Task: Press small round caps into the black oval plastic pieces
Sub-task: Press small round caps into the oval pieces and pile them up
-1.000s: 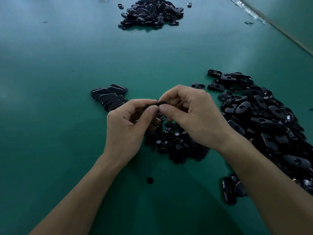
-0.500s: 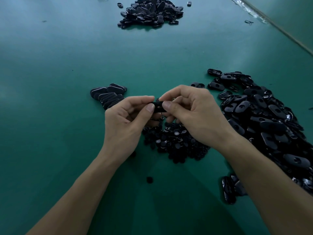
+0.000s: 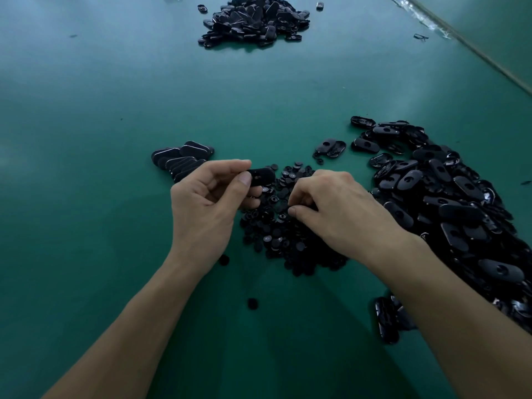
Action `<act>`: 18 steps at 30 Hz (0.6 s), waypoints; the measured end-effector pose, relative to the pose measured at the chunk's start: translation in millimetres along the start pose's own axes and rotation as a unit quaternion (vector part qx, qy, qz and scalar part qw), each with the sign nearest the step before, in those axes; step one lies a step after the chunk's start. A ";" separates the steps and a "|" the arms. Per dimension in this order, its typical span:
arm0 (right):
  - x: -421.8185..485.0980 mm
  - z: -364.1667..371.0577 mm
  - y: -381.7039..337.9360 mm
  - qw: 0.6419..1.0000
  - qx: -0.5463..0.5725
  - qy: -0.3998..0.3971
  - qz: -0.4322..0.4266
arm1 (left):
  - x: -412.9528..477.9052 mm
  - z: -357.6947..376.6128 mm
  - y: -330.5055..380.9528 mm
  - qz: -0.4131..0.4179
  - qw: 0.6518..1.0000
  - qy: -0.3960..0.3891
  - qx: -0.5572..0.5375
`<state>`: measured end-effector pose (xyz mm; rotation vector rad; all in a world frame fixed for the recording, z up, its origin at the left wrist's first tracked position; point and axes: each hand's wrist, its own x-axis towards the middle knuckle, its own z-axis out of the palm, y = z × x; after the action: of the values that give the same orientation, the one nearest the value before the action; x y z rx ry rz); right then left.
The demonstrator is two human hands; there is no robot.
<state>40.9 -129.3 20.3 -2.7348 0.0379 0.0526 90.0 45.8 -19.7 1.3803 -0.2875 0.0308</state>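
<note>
My left hand (image 3: 204, 208) pinches a black oval piece (image 3: 261, 176) between thumb and fingers, just above the table. The piece shows a small round hole facing me. My right hand (image 3: 336, 214) is down on the pile of small round caps (image 3: 276, 234), its fingers curled into the caps. Whether a cap sits between its fingertips is hidden. A large heap of black oval pieces (image 3: 449, 203) lies to the right of that hand.
A short row of stacked oval pieces (image 3: 181, 161) lies beyond my left hand. Another heap of ovals (image 3: 253, 21) sits at the far end of the green table (image 3: 86, 197). Loose caps (image 3: 252, 303) and a few ovals (image 3: 387, 321) lie near my right forearm.
My right hand has let go of the oval piece and dropped right and down onto the cap pile. The left hand keeps the piece and has shifted slightly left.
</note>
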 end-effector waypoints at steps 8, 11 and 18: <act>1.8 -3.0 1.0 0.998 0.060 0.023 0.012 | 0.5 -0.5 -0.6 -0.002 1.000 0.001 0.004; 2.1 -3.7 2.3 0.997 0.079 0.020 0.015 | 0.8 -0.9 -1.6 -0.005 1.000 0.003 0.008; 4.1 -8.4 -1.9 0.987 0.154 0.036 0.016 | 0.5 -0.7 -4.6 -0.013 1.000 0.007 0.015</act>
<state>45.3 -130.9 28.5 -2.4267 0.1027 -0.0398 91.4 45.6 -24.1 1.4124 -0.2571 0.0228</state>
